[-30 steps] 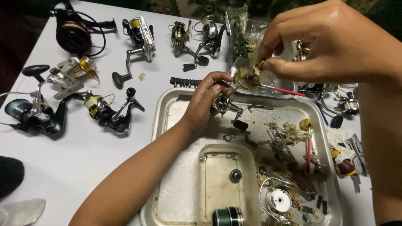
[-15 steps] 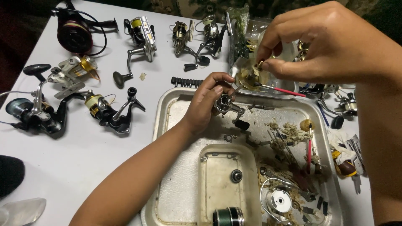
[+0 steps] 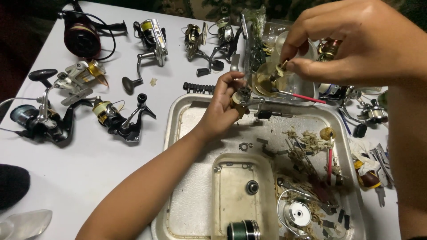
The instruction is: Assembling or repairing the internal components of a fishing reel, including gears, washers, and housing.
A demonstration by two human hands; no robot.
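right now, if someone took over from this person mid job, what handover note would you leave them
Left hand: gripping a small metal reel body above the far edge of the dented silver metal tray.
Right hand: pinching a small tan part over the clear plastic tub of amber grease.
Things: loose washers, a spool and dirty bits lie in the tray; several complete spinning reels sit on the white table to the left.
Done: the reel body is stripped of most parts.
Left: seemingly greasing and refitting parts; how far along is unclear.

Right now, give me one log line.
left hand: holds reel part | right hand: pinches small piece over grease tub | tray: below
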